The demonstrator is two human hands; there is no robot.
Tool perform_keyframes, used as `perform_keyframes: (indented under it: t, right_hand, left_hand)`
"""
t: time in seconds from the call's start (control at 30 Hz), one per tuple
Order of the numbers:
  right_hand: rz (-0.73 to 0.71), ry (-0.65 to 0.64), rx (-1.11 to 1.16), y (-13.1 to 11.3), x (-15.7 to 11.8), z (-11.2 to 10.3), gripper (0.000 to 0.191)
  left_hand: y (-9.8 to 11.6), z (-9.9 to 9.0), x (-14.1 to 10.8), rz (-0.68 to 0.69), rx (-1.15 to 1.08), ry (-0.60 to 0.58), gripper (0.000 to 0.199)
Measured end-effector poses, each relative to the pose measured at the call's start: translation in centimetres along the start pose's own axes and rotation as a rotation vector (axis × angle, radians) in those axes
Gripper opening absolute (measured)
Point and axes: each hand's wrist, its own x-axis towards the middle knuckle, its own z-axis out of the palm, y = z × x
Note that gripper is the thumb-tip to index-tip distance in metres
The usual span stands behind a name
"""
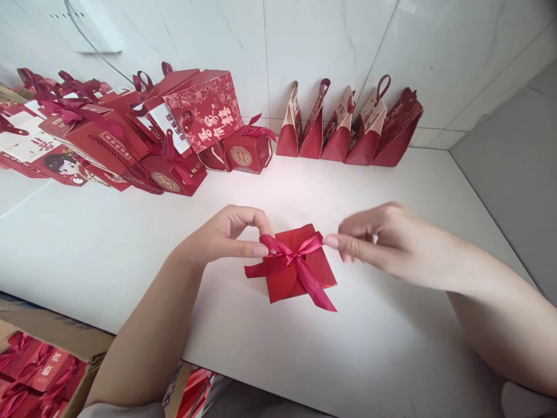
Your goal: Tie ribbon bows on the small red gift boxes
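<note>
Forearms [150,316]: bare, over the table [374,360].
Left hand [221,232]: pinching the bow [300,254] on the red box [282,284].
Right hand [387,244]: narrowed by its right loop; can't tell if holding.

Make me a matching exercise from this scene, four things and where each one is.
1. Left hand
2. Ribbon bow
3. Cardboard carton
4. Row of five boxes

A. Against the tiled wall
B. At a ribbon loop, left of the knot
C. On top of the small red box
D. Lower left corner of the picture

Pairs: 1-B, 2-C, 3-D, 4-A
</note>
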Motion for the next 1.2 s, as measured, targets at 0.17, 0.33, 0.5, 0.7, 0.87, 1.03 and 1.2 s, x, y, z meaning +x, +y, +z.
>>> perform_keyframes:
  t: [0.17,0.33,0.5,0.7,0.87,1.03,1.2]
  right_hand:
    - [0.008,-0.303,-0.09,-2.0,-2.0,0.7,0.055]
    - [-0.028,-0.223,-0.224,-3.2,-2.1,2.3,0.031]
    - [0.002,-0.231,-0.25,-2.6,-1.7,2.4,0.036]
    - [0.025,-0.271,-0.332,-2.6,-2.0,2.1,0.056]
    - [-0.003,-0.278,-0.355,-2.9,-2.0,2.3,0.045]
    - [-0.027,-0.258,-0.375,-2.6,-1.9,2.5,0.043]
    - [-0.096,-0.247,-0.316,-2.4,-1.7,2.4,0.038]
  left_hand:
    - [0.9,-0.2,-0.4,-0.079,0.14,-0.052,0.015]
    - [1.2,-0.3,-0.6,-0.145,0.146,-0.118,0.02]
    - [0.9,-0.5,-0.6,-0.125,0.132,-0.038,0.025]
    - [0.5,-0.9,-0.8,-0.117,0.051,0.011,0.023]
    - [0.5,-0.7,-0.5,-0.166,0.076,0.15,0.017]
    - [0.7,0.2,-0.2,-0.168,0.153,0.332,0.02]
    - [1.6,0.8,-0.4,-0.128,0.237,0.326,0.019]
